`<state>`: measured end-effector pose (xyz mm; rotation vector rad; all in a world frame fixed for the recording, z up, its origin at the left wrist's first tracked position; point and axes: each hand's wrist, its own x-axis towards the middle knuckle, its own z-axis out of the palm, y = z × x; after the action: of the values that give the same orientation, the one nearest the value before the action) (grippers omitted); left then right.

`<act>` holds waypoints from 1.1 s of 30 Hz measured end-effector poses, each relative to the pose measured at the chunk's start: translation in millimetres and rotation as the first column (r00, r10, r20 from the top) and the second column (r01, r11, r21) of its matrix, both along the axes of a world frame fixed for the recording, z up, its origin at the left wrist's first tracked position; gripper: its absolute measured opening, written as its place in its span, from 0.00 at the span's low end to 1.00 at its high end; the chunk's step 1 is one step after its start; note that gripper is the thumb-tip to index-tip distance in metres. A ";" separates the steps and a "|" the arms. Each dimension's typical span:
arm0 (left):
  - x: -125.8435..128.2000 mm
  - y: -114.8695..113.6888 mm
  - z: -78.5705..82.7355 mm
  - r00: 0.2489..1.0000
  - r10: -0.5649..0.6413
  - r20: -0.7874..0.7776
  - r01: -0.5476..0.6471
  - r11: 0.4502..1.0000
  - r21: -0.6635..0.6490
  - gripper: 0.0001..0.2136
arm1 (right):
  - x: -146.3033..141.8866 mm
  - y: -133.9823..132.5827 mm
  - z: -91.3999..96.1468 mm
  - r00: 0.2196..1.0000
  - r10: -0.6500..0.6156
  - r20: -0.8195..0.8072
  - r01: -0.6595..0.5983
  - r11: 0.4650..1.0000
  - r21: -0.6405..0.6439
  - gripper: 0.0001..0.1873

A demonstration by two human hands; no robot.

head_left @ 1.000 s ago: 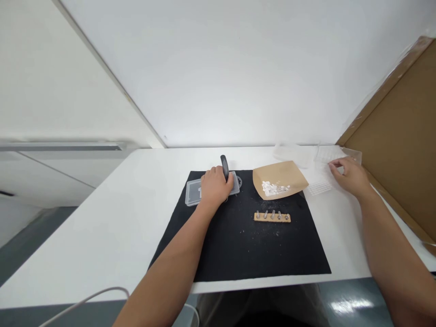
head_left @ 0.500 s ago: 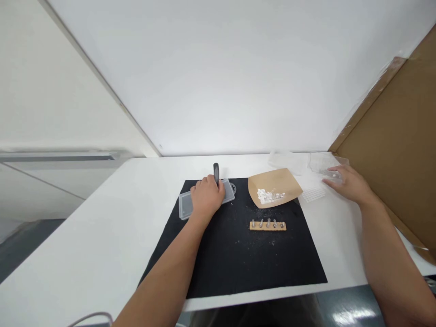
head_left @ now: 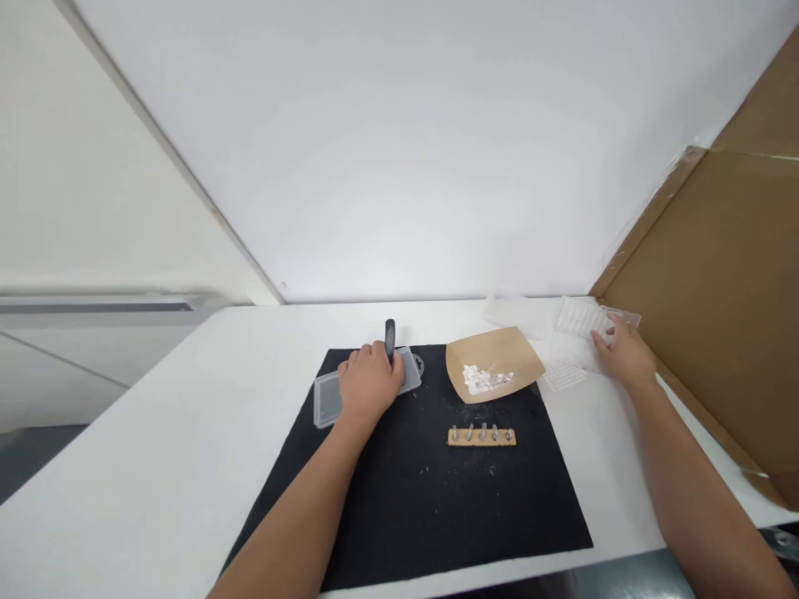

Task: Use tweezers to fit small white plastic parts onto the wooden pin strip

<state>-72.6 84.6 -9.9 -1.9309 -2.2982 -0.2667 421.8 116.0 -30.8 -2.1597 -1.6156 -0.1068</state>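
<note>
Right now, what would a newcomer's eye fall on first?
Probably the black mat, stark against the white table. Near its far edge, the left hand grips a black handle over a clear case. A brown tray of white bits sits at the mat's far right corner.

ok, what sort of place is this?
Probably a workbench for small handwork, perhaps in a workshop or lab: a white table against a wall, a black mat laid on it, and a tan tray holding small white pieces.
</note>
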 end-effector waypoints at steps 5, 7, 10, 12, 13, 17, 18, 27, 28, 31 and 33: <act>-0.3 0.6 -0.4 1.000 0.000 -0.011 0.000 1.000 -0.001 0.19 | -0.4 3.0 0.6 0.998 -0.059 -0.026 0.058 0.998 -0.021 0.36; -0.4 0.5 0.2 1.000 0.000 -0.014 0.000 1.000 -0.010 0.19 | 1.9 3.7 0.4 0.997 -0.075 -0.030 0.075 0.997 -0.028 0.36; -0.2 -0.2 1.8 1.000 0.000 -0.016 -0.001 1.000 -0.021 0.19 | 5.1 4.2 0.5 0.995 -0.093 -0.035 0.091 0.995 -0.042 0.34; -0.2 -0.7 2.7 1.000 0.003 -0.021 -0.004 1.000 -0.023 0.19 | 5.9 4.2 1.5 0.993 -0.111 -0.037 0.109 0.992 -0.057 0.34; -0.3 -0.8 2.9 1.000 0.004 -0.023 -0.004 1.000 -0.024 0.19 | 6.0 4.0 2.2 0.992 -0.117 -0.037 0.115 0.991 -0.065 0.34; -1.0 -0.8 2.1 1.000 -0.006 -0.026 0.006 1.000 -0.028 0.19 | 6.1 3.1 5.5 0.989 -0.140 -0.040 0.136 0.987 -0.081 0.32; -1.2 -0.6 1.8 1.000 -0.009 -0.027 0.008 1.000 -0.027 0.19 | 6.6 2.8 6.0 0.988 -0.145 -0.043 0.142 0.987 -0.078 0.32; -2.3 -0.6 4.8 0.999 -0.015 -0.042 0.013 0.999 -0.049 0.19 | 11.9 1.0 3.8 0.992 -0.111 -0.055 0.114 0.992 0.054 0.25; -2.4 -0.6 5.0 0.999 -0.016 -0.042 0.014 0.999 -0.047 0.19 | 12.4 1.1 3.2 0.993 -0.106 -0.052 0.110 0.991 0.076 0.24; -3.0 -0.2 4.5 0.999 -0.019 -0.046 0.016 0.999 -0.045 0.18 | 13.8 2.7 0.8 0.997 -0.067 -0.041 0.072 0.986 0.148 0.20; -3.3 0.2 4.2 0.999 -0.020 -0.048 0.018 0.999 -0.043 0.18 | 14.6 4.0 -1.2 0.998 -0.057 -0.033 0.062 0.983 0.173 0.17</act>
<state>-75.8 84.7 -5.7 -1.9582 -2.2740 -0.1724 436.4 120.0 -32.0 -2.0671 -1.4690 -0.2264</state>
